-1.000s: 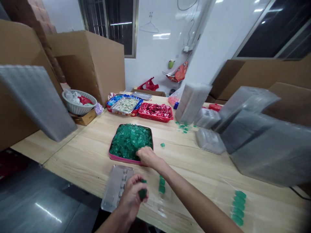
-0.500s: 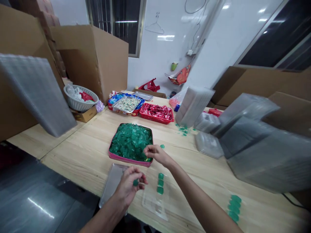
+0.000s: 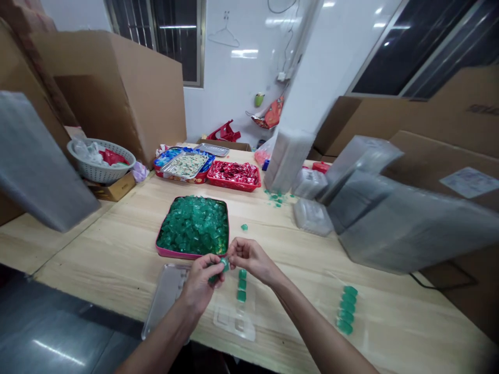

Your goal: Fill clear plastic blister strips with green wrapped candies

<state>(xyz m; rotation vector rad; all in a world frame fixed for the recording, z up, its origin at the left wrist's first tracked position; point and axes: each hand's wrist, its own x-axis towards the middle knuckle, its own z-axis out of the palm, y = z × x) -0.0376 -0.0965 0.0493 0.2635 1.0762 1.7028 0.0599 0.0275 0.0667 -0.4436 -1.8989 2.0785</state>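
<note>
My left hand (image 3: pixel 206 278) is closed around small green translucent pieces, one of them a green piece (image 3: pixel 224 264) pinched at the thumb and fingertips. Up against that piece, my right hand (image 3: pixel 249 258) holds its fingertips pinched; what lies between them is too small to make out. Just behind both hands stands a pink-rimmed tin (image 3: pixel 177 255) heaped with green pieces (image 3: pixel 195 223). Below the hands lies a clear plastic blister tray (image 3: pixel 234 323), with a short row of green pieces (image 3: pixel 241 284) in its far part. The near pockets show bare.
A metal tray (image 3: pixel 161 301) lies left of my left forearm. On the right, another clear tray holds a green row (image 3: pixel 346 310). Stacked clear trays (image 3: pixel 405 223) stand behind it. Farther back are a red basket (image 3: pixel 234 184) of red packets and a loose green piece (image 3: pixel 244 227).
My right hand has come from the tin's edge toward my left hand, and the two now meet at a green piece. The view has turned to the right.
</note>
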